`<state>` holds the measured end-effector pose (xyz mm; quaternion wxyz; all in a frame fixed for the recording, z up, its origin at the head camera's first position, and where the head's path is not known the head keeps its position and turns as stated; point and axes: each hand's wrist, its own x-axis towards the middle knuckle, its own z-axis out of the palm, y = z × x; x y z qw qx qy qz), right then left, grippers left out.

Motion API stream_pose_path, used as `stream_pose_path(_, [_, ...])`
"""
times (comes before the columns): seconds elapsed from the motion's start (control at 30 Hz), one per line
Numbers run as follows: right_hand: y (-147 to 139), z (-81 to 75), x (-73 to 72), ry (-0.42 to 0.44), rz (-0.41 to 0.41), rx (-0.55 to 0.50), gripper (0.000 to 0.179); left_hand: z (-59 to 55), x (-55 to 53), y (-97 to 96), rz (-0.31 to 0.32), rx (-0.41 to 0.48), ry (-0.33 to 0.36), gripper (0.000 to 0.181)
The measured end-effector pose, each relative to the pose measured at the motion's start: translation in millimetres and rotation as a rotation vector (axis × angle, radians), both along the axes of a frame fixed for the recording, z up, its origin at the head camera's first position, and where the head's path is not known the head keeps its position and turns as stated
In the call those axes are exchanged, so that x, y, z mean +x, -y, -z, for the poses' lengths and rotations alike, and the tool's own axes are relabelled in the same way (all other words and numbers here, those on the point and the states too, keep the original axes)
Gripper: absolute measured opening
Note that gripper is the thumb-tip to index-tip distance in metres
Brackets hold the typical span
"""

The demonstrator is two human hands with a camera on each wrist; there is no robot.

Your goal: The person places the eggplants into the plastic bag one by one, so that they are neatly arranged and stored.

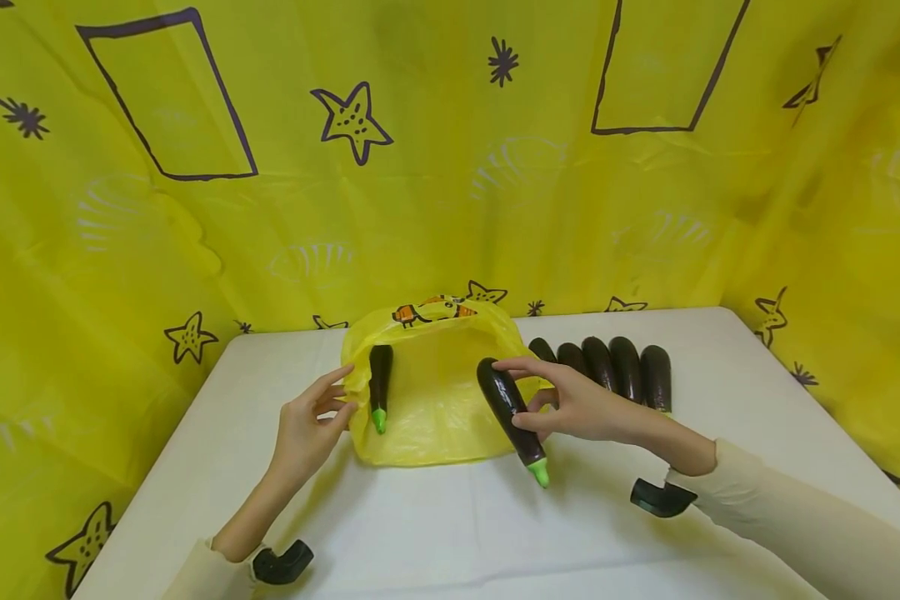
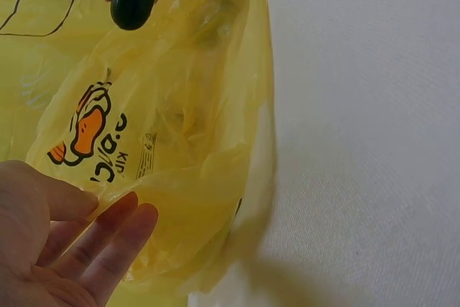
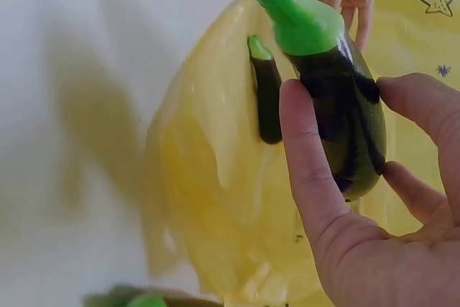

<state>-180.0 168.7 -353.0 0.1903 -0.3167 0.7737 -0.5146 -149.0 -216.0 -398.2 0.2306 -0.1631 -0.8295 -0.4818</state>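
Note:
My right hand (image 1: 570, 404) grips a dark purple eggplant (image 1: 506, 408) with a green stem, thumb on one side and fingers on the other. It is held tilted over the right front part of a yellow plastic bag (image 1: 435, 417), stem end toward me. At the bag's left edge, my left hand (image 1: 307, 425) pinches the plastic between thumb and fingers, and the bag's mouth stands wide. Inside the bag on the left lies another eggplant (image 1: 380, 383), its green stem toward me. The right wrist view shows the gripped eggplant (image 3: 338, 106) close up.
Several more eggplants (image 1: 626, 371) lie in a row on the white table (image 1: 420, 533), right of the bag and partly behind my right hand. A yellow curtain (image 1: 435, 208) with starfish drawings hangs behind the table and along its sides.

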Motion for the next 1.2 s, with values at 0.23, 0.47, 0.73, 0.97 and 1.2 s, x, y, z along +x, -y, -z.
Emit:
stream_pose_path(0.23, [23.0,7.3,-4.8,0.071,-0.007,-0.009,0.072,1.3,-0.8,1.5,-0.004,-0.025,-0.018,0.057])
stream_pose_path(0.47, [44.8,11.6,-12.9,0.083,0.022,-0.007,0.073,-1.1,-2.1,1.9,-0.009,-0.02,-0.022,0.056])
stream_pose_path(0.73, [61.8,15.7,-24.7,0.102,0.082,0.013,0.074,1.2,-1.3,1.2,-0.005,-0.003,-0.011,0.057])
stream_pose_path(0.97, [80.1,18.2,-34.5,0.139,0.105,-0.007,0.074,-1.2,0.3,0.9,-0.003,-0.015,0.009,0.056])
stream_pose_path(1.2, [101.9,20.6,-43.3,0.165,0.119,-0.026,0.073,-1.3,-0.1,-0.2,-0.001,-0.017,0.012,0.057])
